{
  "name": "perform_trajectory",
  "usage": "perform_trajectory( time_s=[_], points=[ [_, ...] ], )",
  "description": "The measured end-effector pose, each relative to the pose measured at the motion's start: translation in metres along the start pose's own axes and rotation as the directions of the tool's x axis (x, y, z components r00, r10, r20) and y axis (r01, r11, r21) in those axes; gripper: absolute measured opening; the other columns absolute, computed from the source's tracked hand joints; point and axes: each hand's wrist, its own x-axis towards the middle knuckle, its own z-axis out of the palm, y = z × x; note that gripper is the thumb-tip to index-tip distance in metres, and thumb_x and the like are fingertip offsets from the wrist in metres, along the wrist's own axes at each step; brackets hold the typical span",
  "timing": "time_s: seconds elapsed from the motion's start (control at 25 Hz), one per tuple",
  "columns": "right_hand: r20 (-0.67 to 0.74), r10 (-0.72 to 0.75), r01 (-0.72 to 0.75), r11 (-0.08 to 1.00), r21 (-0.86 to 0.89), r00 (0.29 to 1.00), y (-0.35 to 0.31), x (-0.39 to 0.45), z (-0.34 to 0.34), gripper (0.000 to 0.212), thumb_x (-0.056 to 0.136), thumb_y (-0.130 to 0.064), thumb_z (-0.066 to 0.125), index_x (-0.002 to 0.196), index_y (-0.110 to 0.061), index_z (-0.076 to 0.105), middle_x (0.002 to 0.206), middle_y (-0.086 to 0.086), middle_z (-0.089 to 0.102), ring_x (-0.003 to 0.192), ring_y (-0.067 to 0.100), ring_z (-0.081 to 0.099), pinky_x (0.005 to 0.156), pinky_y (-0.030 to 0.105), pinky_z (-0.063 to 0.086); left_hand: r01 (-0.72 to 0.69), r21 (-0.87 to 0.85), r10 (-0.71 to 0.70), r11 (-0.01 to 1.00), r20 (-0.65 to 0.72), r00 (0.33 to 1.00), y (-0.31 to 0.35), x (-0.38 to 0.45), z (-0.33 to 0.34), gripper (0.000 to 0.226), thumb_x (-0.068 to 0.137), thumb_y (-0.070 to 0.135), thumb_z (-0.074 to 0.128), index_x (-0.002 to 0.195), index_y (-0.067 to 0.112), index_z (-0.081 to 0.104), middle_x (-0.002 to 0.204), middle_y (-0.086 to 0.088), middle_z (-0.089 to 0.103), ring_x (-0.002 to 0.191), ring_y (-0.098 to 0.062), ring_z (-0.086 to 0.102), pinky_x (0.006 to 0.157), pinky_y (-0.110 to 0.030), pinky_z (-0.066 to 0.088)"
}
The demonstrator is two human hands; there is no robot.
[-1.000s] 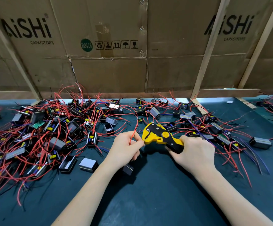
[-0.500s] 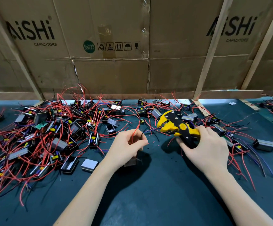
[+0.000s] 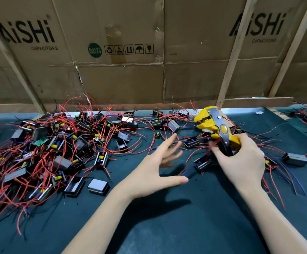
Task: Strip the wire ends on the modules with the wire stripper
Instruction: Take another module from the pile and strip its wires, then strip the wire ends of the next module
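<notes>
Two hands over mat, left hand [image 3: 154,167] spread, seemingly empty, right hand [image 3: 240,162] gripping wire stripper [image 3: 215,125]

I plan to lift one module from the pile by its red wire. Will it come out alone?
Probably not: in the pile the red wires cross and loop, so neighbours would likely drag along. The wires curve freely and look floppy. The modules seem small and light.

Left hand [image 3: 154,169] spread empty, right hand [image 3: 240,158] gripping wire stripper [image 3: 215,127], modules [image 3: 61,143] piled left.
</notes>
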Motion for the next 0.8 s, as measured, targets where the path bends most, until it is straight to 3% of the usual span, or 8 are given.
perform_trajectory(
  time_s=[0.12, 0.2, 0.28, 0.36, 0.44, 0.52, 0.72, 0.8],
  points=[
    [-0.071, 0.037, -0.03, 0.995, 0.094, 0.997, -0.002, 0.002, -0.005, 0.045, 0.073, -0.054, 0.076, 0.094, -0.017, 0.06, 0.086, -0.001, 0.063, 0.078, 0.026, 0.059, 0.075, 0.035, 0.044, 0.027, 0.313, 0.101, 0.949, -0.387, 0.917, -0.005, -0.006, -0.027, 0.04, 0.086, 0.012, 0.073, 0.124, 0.022, 0.063, 0.118, 0.01, 0.066, 0.103, 0.004, 0.061, 0.092, -0.03, 0.049],
    [-0.04, -0.007, 0.016, 0.97, 0.244, 0.999, -0.002, 0.003, -0.008, 0.036, 0.075, -0.051, 0.078, 0.089, -0.022, 0.061, 0.079, -0.012, 0.064, 0.073, 0.012, 0.059, 0.073, 0.025, 0.044, 0.2, 0.453, 0.182, 0.869, -0.668, 0.722, -0.012, -0.012, -0.051, 0.011, 0.086, 0.007, 0.069, 0.095, 0.014, 0.071, 0.094, 0.003, 0.067, 0.083, -0.008, 0.061, 0.082, -0.037, 0.049],
    [0.202, -0.095, -0.029, 0.844, 0.536, 0.975, -0.002, 0.007, -0.011, 0.025, 0.077, -0.046, 0.076, 0.081, -0.025, 0.062, 0.073, -0.014, 0.063, 0.067, 0.004, 0.055, 0.068, 0.015, 0.042, 0.511, 0.479, 0.128, 0.714, -0.806, 0.578, -0.02, -0.021, -0.074, 0.008, 0.086, 0.019, 0.069, 0.092, 0.013, 0.067, 0.091, -0.003, 0.064, 0.086, -0.025, 0.061, 0.076, -0.04, 0.049],
    [0.56, -0.281, -0.331, 0.575, 0.749, 0.779, -0.001, 0.01, -0.016, 0.028, 0.078, -0.046, 0.072, 0.082, -0.019, 0.065, 0.082, 0.003, 0.066, 0.071, 0.016, 0.058, 0.069, 0.023, 0.047, 0.75, 0.413, -0.068, 0.516, -0.854, 0.516, -0.031, -0.031, -0.09, 0.03, 0.084, 0.032, 0.072, 0.101, 0.009, 0.061, 0.101, -0.011, 0.062, 0.099, -0.036, 0.059, 0.079, -0.044, 0.049],
    [0.777, -0.414, -0.598, 0.497, 0.629, 0.474, -0.004, 0.011, -0.018, 0.046, 0.081, -0.055, 0.067, 0.089, -0.01, 0.063, 0.099, 0.026, 0.066, 0.075, 0.03, 0.062, 0.071, 0.034, 0.051, 0.832, 0.369, -0.225, 0.414, -0.844, 0.486, -0.038, -0.035, -0.094, 0.043, 0.08, 0.036, 0.075, 0.106, 0.008, 0.056, 0.107, -0.014, 0.062, 0.104, -0.038, 0.058, 0.081, -0.046, 0.049],
    [0.865, -0.393, -0.606, 0.619, 0.5, 0.312, -0.003, 0.007, -0.014, 0.057, 0.078, -0.061, 0.065, 0.089, -0.006, 0.06, 0.11, 0.029, 0.066, 0.079, 0.035, 0.066, 0.076, 0.039, 0.051, 0.811, 0.35, -0.237, 0.469, -0.835, 0.497, -0.041, -0.035, -0.094, 0.034, 0.079, 0.03, 0.077, 0.101, 0.012, 0.059, 0.101, -0.01, 0.066, 0.099, -0.035, 0.061, 0.079, -0.042, 0.05],
    [0.89, -0.146, -0.568, 0.722, 0.395, 0.433, -0.004, 0.001, -0.007, 0.044, 0.069, -0.06, 0.072, 0.074, -0.016, 0.069, 0.108, 0.014, 0.073, 0.088, 0.036, 0.067, 0.076, 0.039, 0.05, 0.508, 0.131, -0.216, 0.851, -0.795, 0.567, -0.03, -0.024, -0.086, 0.027, 0.072, 0.026, 0.085, 0.07, 0.01, 0.063, 0.061, -0.002, 0.063, 0.055, -0.012, 0.06, 0.054, -0.029, 0.054],
    [0.87, -0.068, -0.595, 0.704, 0.389, 0.488, -0.005, 0.004, -0.008, 0.045, 0.065, -0.06, 0.077, 0.072, -0.016, 0.074, 0.105, 0.016, 0.073, 0.084, 0.033, 0.068, 0.077, 0.04, 0.05, 0.48, 0.103, -0.252, 0.871, -0.746, 0.616, -0.027, -0.019, -0.076, 0.034, 0.072, 0.032, 0.086, 0.066, 0.008, 0.063, 0.05, -0.002, 0.061, 0.04, -0.009, 0.056, 0.046, -0.026, 0.053]
  ],
)
